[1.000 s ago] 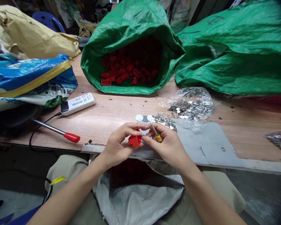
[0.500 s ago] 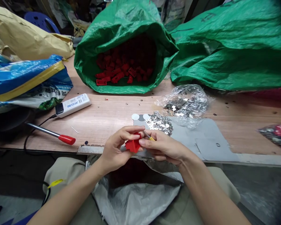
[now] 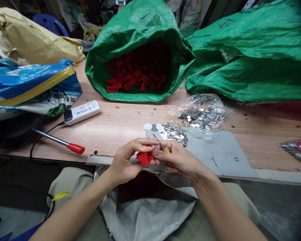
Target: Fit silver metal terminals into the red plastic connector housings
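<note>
A small red plastic part (image 3: 144,158) is gripped between the fingers and thumb of my left hand (image 3: 127,159). My right hand (image 3: 177,157) is closed on a yellow-handled tool (image 3: 165,149) with a thin metal tip pointing up and left. Its fingertips meet the right side of the red part, where fingers hide some of it. Just beyond my hands, a pile of small silvery metal pieces (image 3: 174,133) lies on a grey sheet (image 3: 203,150). Below them, an open grey-white bag (image 3: 150,214) rests on the lap.
An open green sack (image 3: 140,20) of red parts stands behind, with another green sack (image 3: 251,57) at right. Around the table are a clear bag of metal pieces (image 3: 203,113), a white device (image 3: 82,112), a red-handled lever (image 3: 75,148) and a blue bag (image 3: 32,83).
The view has shifted slightly, so the scene sits a little lower and further right. The yellow-handled tool has tilted, and more of its metal tip shows above my fingers.
</note>
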`<state>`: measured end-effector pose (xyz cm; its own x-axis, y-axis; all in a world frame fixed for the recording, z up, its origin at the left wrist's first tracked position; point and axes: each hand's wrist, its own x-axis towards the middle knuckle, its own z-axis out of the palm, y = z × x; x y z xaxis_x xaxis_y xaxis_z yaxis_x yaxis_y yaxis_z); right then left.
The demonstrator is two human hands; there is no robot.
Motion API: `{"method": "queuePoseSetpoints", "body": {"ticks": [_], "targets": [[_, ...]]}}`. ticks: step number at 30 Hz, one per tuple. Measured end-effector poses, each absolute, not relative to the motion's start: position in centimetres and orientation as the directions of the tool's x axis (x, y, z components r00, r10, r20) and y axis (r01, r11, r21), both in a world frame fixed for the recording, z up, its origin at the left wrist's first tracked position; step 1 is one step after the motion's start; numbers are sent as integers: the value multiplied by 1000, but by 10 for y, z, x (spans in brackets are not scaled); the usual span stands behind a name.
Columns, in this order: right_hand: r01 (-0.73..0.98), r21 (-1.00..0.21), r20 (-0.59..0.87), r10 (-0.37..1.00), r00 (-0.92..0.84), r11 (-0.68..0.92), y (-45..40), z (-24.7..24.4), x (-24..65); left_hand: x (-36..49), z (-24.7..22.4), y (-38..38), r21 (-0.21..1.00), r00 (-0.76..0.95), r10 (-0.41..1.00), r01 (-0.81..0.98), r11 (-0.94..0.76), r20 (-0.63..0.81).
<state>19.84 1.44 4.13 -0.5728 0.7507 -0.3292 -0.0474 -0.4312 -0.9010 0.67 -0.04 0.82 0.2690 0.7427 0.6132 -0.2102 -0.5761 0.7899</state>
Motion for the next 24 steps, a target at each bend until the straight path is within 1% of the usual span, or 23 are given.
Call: {"method": "queuePoseSetpoints", "body": {"ticks": [3,8,11,16,19,21,24], "targets": [[-26,-901,-339,739,-582,-433,16,42,203,7,8,-1,787,273,738,-196,-585,617],[4,-938,-295,794,-532,-346,12,39,201,5,7,-3,777,299,718,-194,-599,628],[-23,-943,-266,791,-551,-333,7,38,197,1,6,-6,776,296,718,-189,-602,629],[-145,-868,-282,710,-645,-476,3,39,191,-5,4,-13,771,313,707,-188,-609,635],[-166,-814,-312,661,-683,-557,2,36,188,-6,6,-17,781,319,713,-220,-585,624],[-184,-785,-313,635,-706,-591,1,33,185,-6,10,-18,800,311,738,-276,-532,599],[-249,-754,-272,635,-723,-608,-1,30,179,-5,16,-17,830,298,797,-386,-402,525]]}}
